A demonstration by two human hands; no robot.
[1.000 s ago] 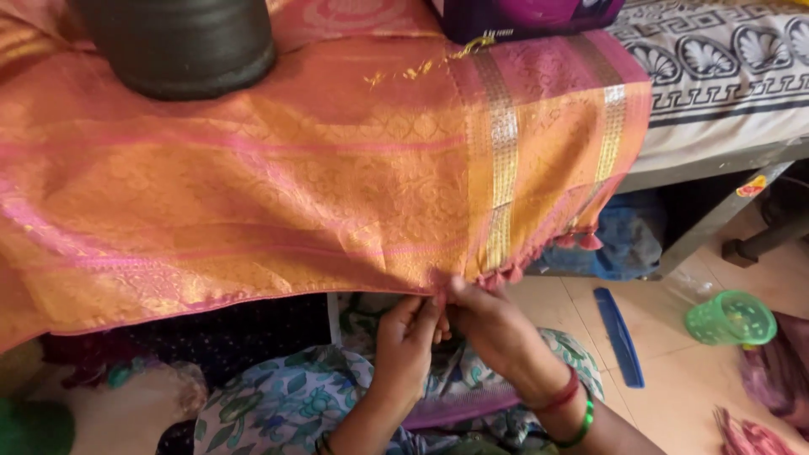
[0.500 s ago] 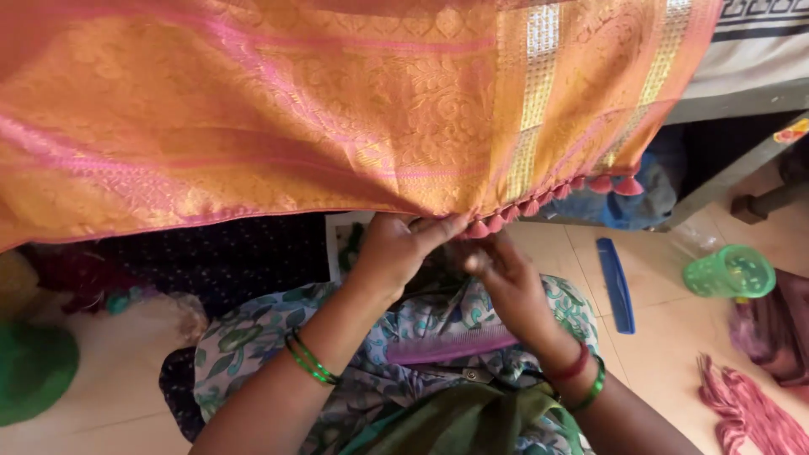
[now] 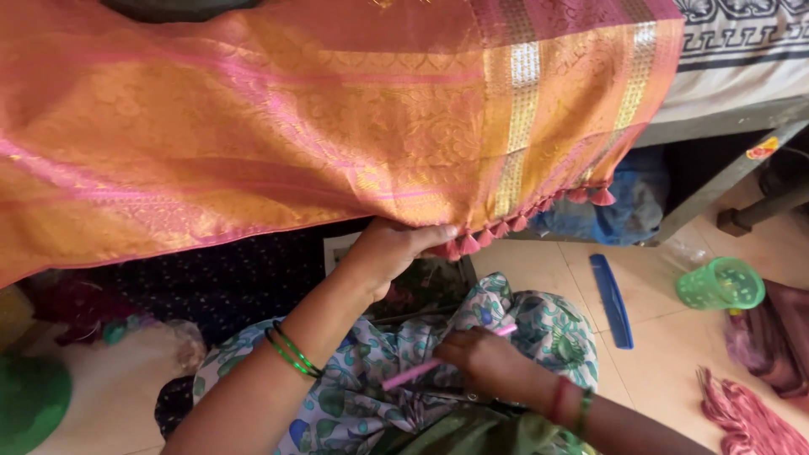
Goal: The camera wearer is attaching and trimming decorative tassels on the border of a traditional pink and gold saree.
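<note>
Where the orange and pink woven cloth [image 3: 278, 135] drapes over the bed [image 3: 725, 76] edge, gold bands run down at 1 o'clock and pink tassels [image 3: 506, 227] line its hem. Left hand [image 3: 392, 248] pinches the hem near centre. Right hand [image 3: 484, 362], apart at 5 o'clock, grips a pink stick [image 3: 421, 371].

The scene is lit softly and evenly by daylight. A sheen is seen on the cloth [image 3: 278, 143]; the space beneath it is left in deep shadow. The floor [image 3: 666, 345] at right is bright. Near edges are slightly blurred, with mild wide-angle stretching.
</note>
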